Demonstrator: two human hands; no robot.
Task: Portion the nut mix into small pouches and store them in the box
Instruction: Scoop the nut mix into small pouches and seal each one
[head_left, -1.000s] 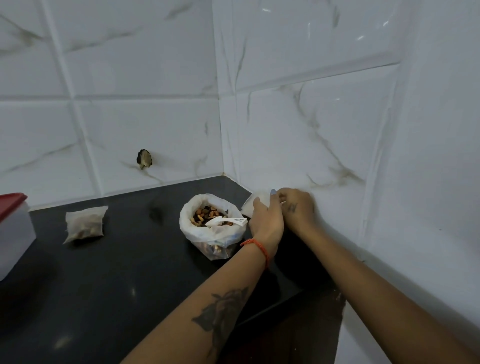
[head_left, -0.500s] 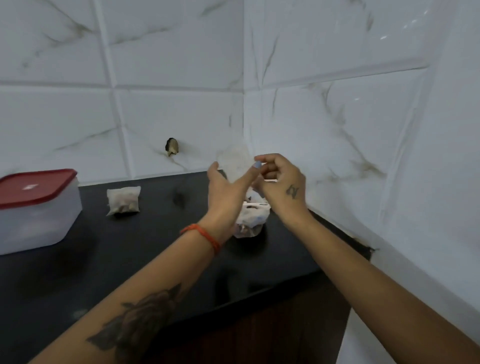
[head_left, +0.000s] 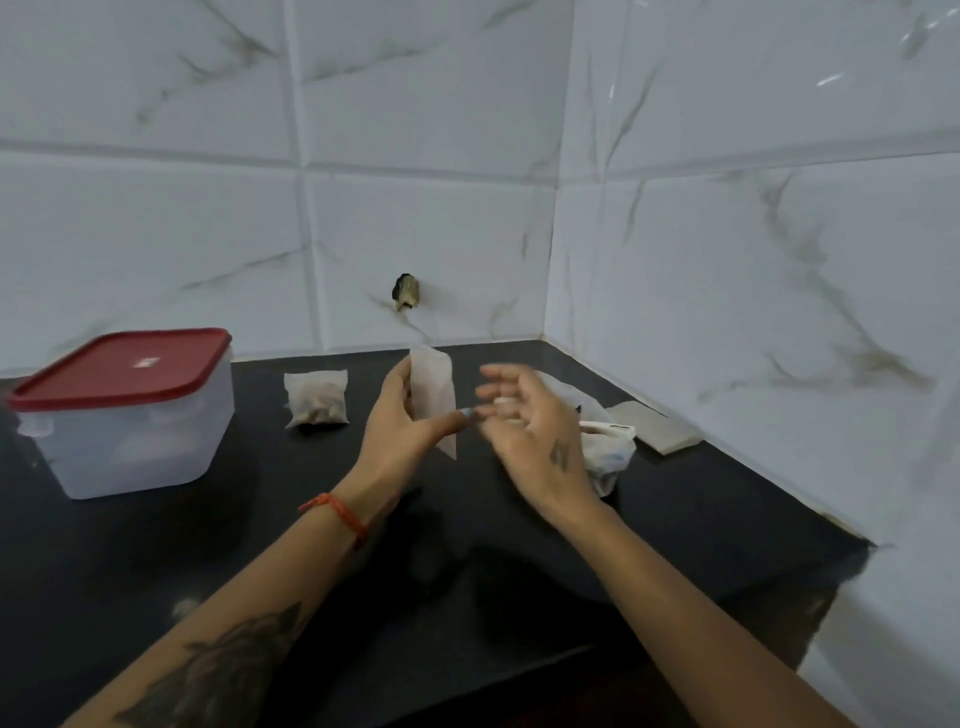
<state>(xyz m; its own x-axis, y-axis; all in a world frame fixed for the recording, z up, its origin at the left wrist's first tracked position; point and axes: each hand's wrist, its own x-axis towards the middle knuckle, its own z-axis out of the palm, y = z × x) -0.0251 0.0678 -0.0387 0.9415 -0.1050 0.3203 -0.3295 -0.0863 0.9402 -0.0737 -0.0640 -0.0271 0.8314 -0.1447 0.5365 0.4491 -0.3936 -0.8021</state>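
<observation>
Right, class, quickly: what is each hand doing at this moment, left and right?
Left hand: holding an empty pouch upright, pinched between thumb and fingers.
Right hand: open, fingers loosely spread, holding nothing.

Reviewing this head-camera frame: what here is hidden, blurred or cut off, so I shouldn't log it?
- Nut mix in the white plastic bag: hidden behind the right hand.
- Right hand's fingers: motion-blurred, pose unclear.
- Contents of the translucent box with red lid: frosted walls hide them.
- Empty small white pouch in the left hand: mouth open or sealed, unclear.
</observation>
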